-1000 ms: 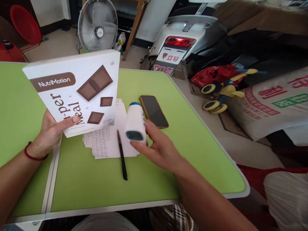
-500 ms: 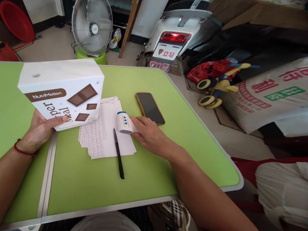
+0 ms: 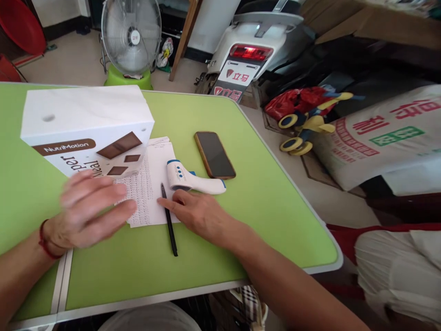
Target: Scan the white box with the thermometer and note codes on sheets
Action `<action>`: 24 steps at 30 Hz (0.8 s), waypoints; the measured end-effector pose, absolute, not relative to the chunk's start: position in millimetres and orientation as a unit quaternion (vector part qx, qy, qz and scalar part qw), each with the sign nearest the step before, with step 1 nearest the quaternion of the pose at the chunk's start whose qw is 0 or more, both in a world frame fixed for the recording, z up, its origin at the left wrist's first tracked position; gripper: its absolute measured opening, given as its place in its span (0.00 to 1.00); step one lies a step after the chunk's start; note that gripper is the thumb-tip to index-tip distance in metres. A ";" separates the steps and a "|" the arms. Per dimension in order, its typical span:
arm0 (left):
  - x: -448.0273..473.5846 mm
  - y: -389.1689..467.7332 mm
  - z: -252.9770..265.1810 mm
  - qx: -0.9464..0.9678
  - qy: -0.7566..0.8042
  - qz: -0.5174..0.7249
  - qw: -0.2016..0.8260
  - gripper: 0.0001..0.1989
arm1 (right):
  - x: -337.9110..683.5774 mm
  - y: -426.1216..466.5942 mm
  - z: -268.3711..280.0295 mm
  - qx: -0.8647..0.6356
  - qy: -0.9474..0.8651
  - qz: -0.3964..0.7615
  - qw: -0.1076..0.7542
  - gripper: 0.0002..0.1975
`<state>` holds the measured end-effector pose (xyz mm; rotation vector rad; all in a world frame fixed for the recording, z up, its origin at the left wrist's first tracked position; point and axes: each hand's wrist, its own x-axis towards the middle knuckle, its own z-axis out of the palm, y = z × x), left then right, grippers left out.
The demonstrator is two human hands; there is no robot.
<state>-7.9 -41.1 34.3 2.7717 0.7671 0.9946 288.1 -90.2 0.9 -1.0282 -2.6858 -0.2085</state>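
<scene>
A white NutriMotion box [image 3: 86,108] with chocolate pictures stands upright on the green table. In front of it, my left hand [image 3: 91,209] is raised and blurred by motion, its fingers apart and holding nothing. My right hand [image 3: 196,214] rests low over the handwritten papers [image 3: 160,161], its index finger stretched across a black pen [image 3: 170,230]. The pen lies with its upper part on the papers and its lower end on the table. Just beyond my right hand lies a white and blue infrared thermometer [image 3: 203,184], free of both hands. A phone [image 3: 215,154] lies behind it.
The green table [image 3: 138,271] has a pale metal edge and a seam on the left. Beyond it stand a fan [image 3: 132,39] on a green stool and a white scooter [image 3: 248,50]. To the right are a toy with yellow wheels [image 3: 296,145] and a printed sack [image 3: 389,138].
My left hand has let go of the box and moved nearer and right. My right hand has released the thermometer and shifted left and nearer, onto the pen.
</scene>
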 end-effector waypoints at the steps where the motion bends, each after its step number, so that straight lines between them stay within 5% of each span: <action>1: 0.6 -48.5 31.8 0.923 0.177 0.342 -0.016 0.21 | 288.0 -89.9 1.0 -0.351 -0.927 -0.078 0.110 0.18; 5: 19.3 -52.8 17.0 0.949 0.162 0.269 -0.015 0.06 | 288.5 -85.5 6.1 -0.309 -0.943 -0.071 0.098 0.14; 8: 18.0 -45.7 6.7 0.962 0.168 0.215 0.029 0.08 | 288.1 -83.4 6.4 -0.298 -0.943 -0.066 0.132 0.12; 11: 15.5 -44.5 3.3 0.968 0.168 0.182 0.040 0.10 | 283.4 -87.5 1.6 -0.331 -0.903 0.015 0.275 0.07; 15: 17.4 -47.3 4.6 0.971 0.168 0.166 0.034 0.11 | 267.9 -98.0 -2.5 -0.421 -0.730 0.276 0.462 0.03; 19: 18.1 -47.0 5.1 0.973 0.164 0.158 0.040 0.12 | 252.8 -99.3 -0.2 -0.456 -0.635 0.435 0.448 0.04; 24: 16.4 -46.8 5.4 0.973 0.170 0.153 0.043 0.13 | 244.1 -95.4 -3.5 -0.528 -0.595 0.441 0.415 0.03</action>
